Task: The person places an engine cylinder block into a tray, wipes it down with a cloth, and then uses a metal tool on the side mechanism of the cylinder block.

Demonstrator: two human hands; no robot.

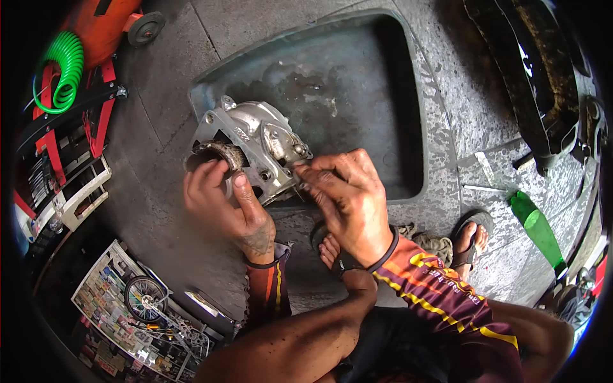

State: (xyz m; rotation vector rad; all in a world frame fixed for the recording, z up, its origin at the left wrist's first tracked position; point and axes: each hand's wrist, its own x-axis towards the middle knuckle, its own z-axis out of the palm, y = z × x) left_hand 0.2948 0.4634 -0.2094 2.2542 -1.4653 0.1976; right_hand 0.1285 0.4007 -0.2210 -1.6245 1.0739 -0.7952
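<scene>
A silver metal engine casing (255, 137) with bolt holes and a domed side rests tilted on the near left rim of a dark plastic tray (357, 83). My left hand (227, 207) is curled at the casing's left end, its fingers and thumb closed around a curved, grimy edge (223, 152); whether that edge is a separate piece I cannot tell. My right hand (348, 204) is closed in a pinch against the casing's right side. Its fingers hide whatever lies between them. Dark grime marks both hands.
Wet stains lie in the tray. At right are a green bottle (536, 226), a thin screwdriver-like tool (483, 188) and a large dark motorcycle part (543, 83). A coiled green hose (67, 70) and red stand are at left. My sandalled feet (469, 239) flank a crumpled rag (434, 246).
</scene>
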